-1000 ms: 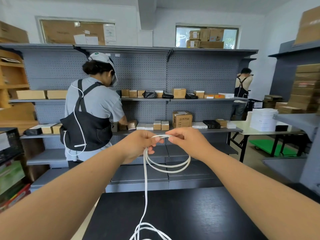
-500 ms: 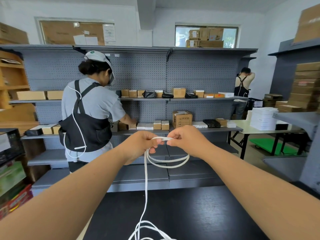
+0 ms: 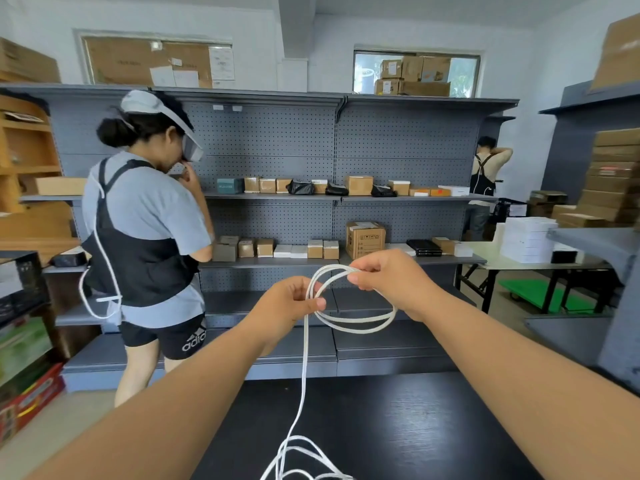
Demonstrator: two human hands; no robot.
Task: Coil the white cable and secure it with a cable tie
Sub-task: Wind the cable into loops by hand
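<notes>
Thin white cable (image 3: pixel 356 320), looped, tail trailing down.

Two bare arms reach forward from the bottom corners of the view and meet near the middle. The left arm (image 3: pixel 166 410) rises from the lower left, the right arm (image 3: pixel 519 368) from the lower right, both stretched nearly straight. The left hand (image 3: pixel 287 303) sits slightly lower, fingers curled, thumb and forefinger pinching the white cable (image 3: pixel 356 322). The right hand (image 3: pixel 391 278) is a little higher and just beside it, with its back toward the camera and its fingers curled, the fingertips pinching the top of the cable's loop. The hands are close but apart.
</notes>
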